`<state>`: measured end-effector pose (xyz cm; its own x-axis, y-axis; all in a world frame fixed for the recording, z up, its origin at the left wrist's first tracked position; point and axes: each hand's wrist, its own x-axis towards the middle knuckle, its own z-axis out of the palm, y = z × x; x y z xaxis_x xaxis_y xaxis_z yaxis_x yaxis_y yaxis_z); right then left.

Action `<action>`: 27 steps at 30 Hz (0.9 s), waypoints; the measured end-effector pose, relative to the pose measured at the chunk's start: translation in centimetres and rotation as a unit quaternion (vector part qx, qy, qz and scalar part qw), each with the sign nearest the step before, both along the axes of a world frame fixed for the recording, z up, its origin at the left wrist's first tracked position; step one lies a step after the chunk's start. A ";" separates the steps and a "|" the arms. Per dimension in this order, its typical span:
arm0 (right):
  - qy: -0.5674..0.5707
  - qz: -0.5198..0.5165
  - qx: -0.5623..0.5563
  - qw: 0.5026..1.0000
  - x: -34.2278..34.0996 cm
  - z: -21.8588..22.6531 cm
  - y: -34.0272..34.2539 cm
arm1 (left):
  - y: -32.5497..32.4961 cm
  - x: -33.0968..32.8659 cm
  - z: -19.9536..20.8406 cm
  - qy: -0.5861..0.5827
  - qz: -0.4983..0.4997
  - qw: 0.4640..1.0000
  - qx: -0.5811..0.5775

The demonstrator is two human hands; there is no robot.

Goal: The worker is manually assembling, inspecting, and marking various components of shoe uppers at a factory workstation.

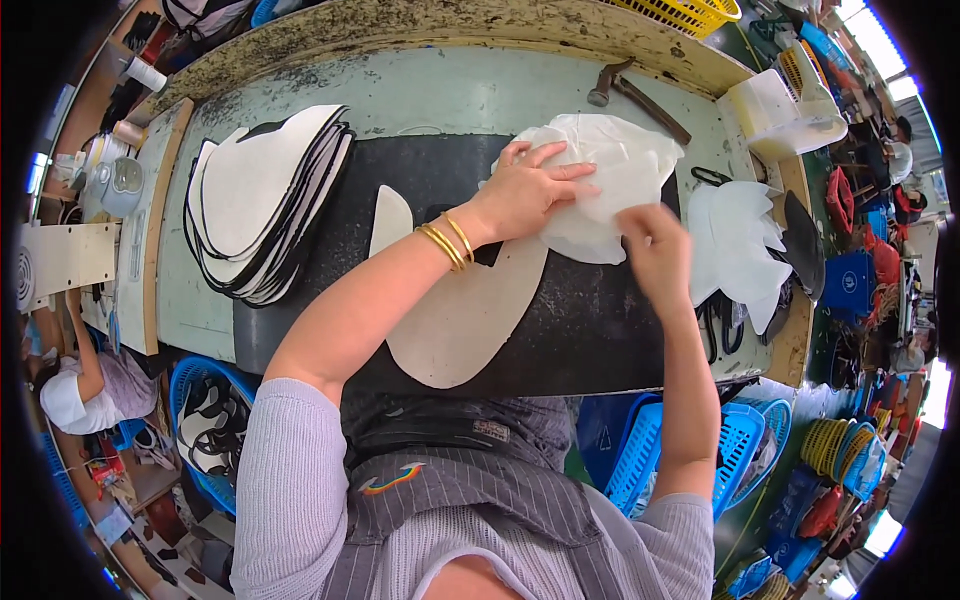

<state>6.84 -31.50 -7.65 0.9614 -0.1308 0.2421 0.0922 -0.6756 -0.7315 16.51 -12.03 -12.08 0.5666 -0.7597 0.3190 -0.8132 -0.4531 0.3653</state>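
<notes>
A loose stack of thin, translucent white sheets [610,160] lies on the black mat [560,340], partly over a beige cut piece. My left hand [535,192] rests on the stack's left side with its fingers spread, two gold bangles at the wrist. At the right edge of the sheets, my right hand [655,255] is curled, its fingertips pinching the edge; motion smears it somewhat. Below my left hand, the curved beige piece [450,340] lies flat, its middle hidden by my wrist and forearm.
On the left stands a pile of white, black-edged pieces [265,190]. A hammer [640,100] lies at the back, near a white plastic container [785,115]. Jagged white sheets [735,240] lie to the right. Blue baskets [740,440] stand below the table; another person [90,390] sits far left.
</notes>
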 end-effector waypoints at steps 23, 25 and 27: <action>-0.305 0.099 -0.017 0.947 -7.2 5.6 16.6 | 10.6 -16.2 9.8 0.533 0.146 0.605 -0.574; -0.298 0.143 -0.036 0.943 -7.5 6.4 17.0 | 11.6 -17.3 9.3 0.530 0.165 0.607 -0.569; -0.290 0.157 -0.104 0.938 -7.8 7.4 18.2 | 12.3 -18.2 9.5 0.424 0.166 0.690 -0.563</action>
